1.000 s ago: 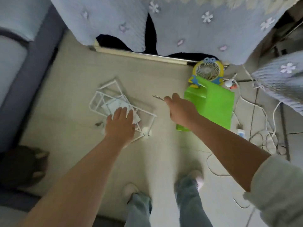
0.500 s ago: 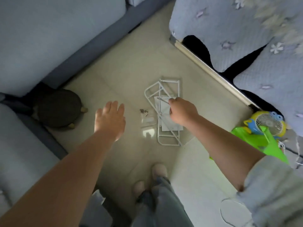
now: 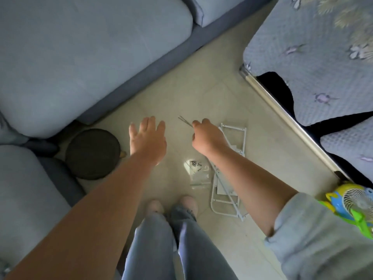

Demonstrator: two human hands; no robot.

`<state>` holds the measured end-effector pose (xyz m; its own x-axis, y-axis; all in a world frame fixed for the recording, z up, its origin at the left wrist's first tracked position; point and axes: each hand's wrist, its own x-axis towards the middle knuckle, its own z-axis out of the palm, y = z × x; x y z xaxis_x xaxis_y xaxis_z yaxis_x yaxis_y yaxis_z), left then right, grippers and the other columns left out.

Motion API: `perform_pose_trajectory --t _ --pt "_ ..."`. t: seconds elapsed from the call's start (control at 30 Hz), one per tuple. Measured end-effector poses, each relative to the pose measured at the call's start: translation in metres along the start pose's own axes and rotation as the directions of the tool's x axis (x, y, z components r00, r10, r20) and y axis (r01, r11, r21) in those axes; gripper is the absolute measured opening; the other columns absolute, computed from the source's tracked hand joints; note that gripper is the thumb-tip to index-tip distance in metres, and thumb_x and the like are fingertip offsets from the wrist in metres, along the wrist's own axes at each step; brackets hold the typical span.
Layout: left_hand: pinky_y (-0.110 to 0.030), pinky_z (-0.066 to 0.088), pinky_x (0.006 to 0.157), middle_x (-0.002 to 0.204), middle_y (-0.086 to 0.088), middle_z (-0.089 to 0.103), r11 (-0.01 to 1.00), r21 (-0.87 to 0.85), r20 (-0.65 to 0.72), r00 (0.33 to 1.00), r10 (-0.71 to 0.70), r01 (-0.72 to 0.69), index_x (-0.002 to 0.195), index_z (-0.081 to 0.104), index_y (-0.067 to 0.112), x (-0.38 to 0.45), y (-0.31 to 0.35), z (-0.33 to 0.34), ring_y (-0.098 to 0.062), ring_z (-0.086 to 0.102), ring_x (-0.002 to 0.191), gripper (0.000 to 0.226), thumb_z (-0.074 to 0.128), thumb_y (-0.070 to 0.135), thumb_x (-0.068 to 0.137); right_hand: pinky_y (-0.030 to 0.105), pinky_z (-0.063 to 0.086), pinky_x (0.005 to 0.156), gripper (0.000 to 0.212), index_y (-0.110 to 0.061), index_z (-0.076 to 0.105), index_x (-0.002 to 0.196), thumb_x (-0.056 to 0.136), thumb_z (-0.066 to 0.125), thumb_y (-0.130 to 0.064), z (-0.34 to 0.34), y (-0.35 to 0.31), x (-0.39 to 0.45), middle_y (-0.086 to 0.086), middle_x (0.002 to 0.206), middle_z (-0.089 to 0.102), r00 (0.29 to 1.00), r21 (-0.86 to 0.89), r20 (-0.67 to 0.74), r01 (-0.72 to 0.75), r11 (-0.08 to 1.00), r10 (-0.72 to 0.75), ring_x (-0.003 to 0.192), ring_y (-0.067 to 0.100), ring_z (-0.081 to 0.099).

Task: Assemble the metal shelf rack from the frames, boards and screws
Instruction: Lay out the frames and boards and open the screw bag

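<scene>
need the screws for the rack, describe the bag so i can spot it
Start at the white metal frames lying on the pale floor. Against their left edge lies the small clear plastic bag. Only it is see-through, with dark screws clustered at its top.

no legible text, labels, numbers or signs anywhere

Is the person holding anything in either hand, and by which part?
The right hand pinches thin metal rods by one end; their other ends stick out past the fingers. The left hand is spread open and holds nothing.
</scene>
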<state>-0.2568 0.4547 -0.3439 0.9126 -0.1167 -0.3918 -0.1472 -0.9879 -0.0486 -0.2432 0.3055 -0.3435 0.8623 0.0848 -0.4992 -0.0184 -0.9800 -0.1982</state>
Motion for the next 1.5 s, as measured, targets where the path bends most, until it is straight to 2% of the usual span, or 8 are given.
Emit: perform_pose_trajectory --t 0.17,0.33,0.63,0.73,0.87,1.03,1.2,1.5 --pt "-0.046 0.012 0.114 0.149 -0.009 0.021 0.997 0.024 -0.061 0.995 0.079 -0.077 0.144 0.02 0.018 0.086 -0.029 -0.031 -0.025 0.02 0.138 0.049 0.035 0.024 0.098 0.031 0.038 0.066 0.032 -0.008 0.046 0.124 0.092 0.04 -0.008 -0.029 -0.009 0.076 0.015 0.113 0.048 0.996 0.026 -0.064 -0.066 0.997 0.068 0.094 0.035 0.059" --pt "-0.044 0.018 0.114 0.151 -0.009 0.018 0.954 0.062 -0.043 0.954 0.296 -0.293 0.144 0.021 0.017 0.176 -0.041 -0.056 -0.026 0.017 0.14 0.049 0.035 0.024 0.097 0.038 0.048 0.074 0.027 -0.003 0.046 0.117 0.09 0.04 0.0 -0.045 -0.007 0.139 0.017 0.112 0.045 0.965 0.19 -0.054 -0.243 0.951 0.257 0.09 0.034 0.057" --pt "-0.049 0.035 0.098 0.135 -0.022 0.042 0.793 0.116 0.051 0.801 0.597 -0.598 0.124 0.049 0.003 0.282 0.005 -0.075 -0.036 0.042 0.122 0.04 0.041 0.013 0.086 0.039 0.042 0.084 0.028 0.0 0.045 0.115 0.089 0.035 0.004 -0.02 0.044 0.182 0.019 0.123 0.037 0.821 0.448 0.064 -0.531 0.719 0.567 0.106 0.036 0.046" --pt "-0.043 0.028 0.103 0.14 -0.014 0.036 0.703 0.207 0.179 0.733 0.656 -0.68 0.126 0.044 0.009 0.304 0.052 -0.073 -0.029 0.033 0.129 0.038 0.042 0.019 0.089 0.04 0.043 0.088 0.026 0.001 0.044 0.116 0.092 0.035 0.002 -0.007 0.073 0.183 0.02 0.122 0.039 0.76 0.52 0.141 -0.602 0.605 0.634 0.106 0.036 0.048" --pt "-0.035 0.05 0.067 0.092 -0.016 0.063 0.491 0.287 0.188 0.551 0.813 -0.823 0.079 0.064 0.007 0.325 0.133 -0.081 -0.03 0.062 0.084 0.031 0.08 0.017 0.054 0.038 0.042 0.081 0.024 0.0 0.045 0.115 0.093 0.036 0.0 -0.002 0.115 0.181 0.019 0.123 0.04 0.652 0.586 0.255 -0.691 0.422 0.714 0.106 0.035 0.05" --pt "-0.027 0.049 0.059 0.087 -0.011 0.066 0.234 0.363 0.244 0.334 0.911 -0.902 0.068 0.065 0.011 0.334 0.218 -0.076 -0.027 0.065 0.077 0.031 0.081 0.019 0.043 0.038 0.043 0.082 0.029 -0.003 0.042 0.122 0.094 0.034 -0.001 -0.003 0.169 0.176 0.015 0.123 0.046 0.518 0.654 0.359 -0.733 0.187 0.776 0.111 0.034 0.053" --pt "-0.038 0.029 0.101 0.141 -0.01 0.033 -0.082 0.402 0.502 0.144 0.853 -0.912 0.124 0.046 0.011 0.338 0.288 -0.052 -0.026 0.03 0.131 0.034 0.044 0.019 0.091 0.032 0.039 0.068 0.029 -0.008 0.041 0.122 0.094 0.036 -0.001 0.01 0.2 0.168 0.012 0.118 0.056 0.34 0.681 0.486 -0.724 -0.105 0.805 0.105 0.032 0.058" --pt "-0.04 0.03 0.099 0.133 -0.013 0.038 -0.689 0.267 0.732 -0.323 0.6 -0.674 0.123 0.048 0.007 0.318 0.369 0.004 -0.029 0.032 0.126 0.033 0.044 0.016 0.091 0.031 0.038 0.065 0.029 -0.006 0.042 0.12 0.093 0.033 -0.002 0.058 0.175 0.161 0.018 0.11 0.058 -0.078 0.523 0.798 -0.405 -0.75 0.598 0.096 0.034 0.058"
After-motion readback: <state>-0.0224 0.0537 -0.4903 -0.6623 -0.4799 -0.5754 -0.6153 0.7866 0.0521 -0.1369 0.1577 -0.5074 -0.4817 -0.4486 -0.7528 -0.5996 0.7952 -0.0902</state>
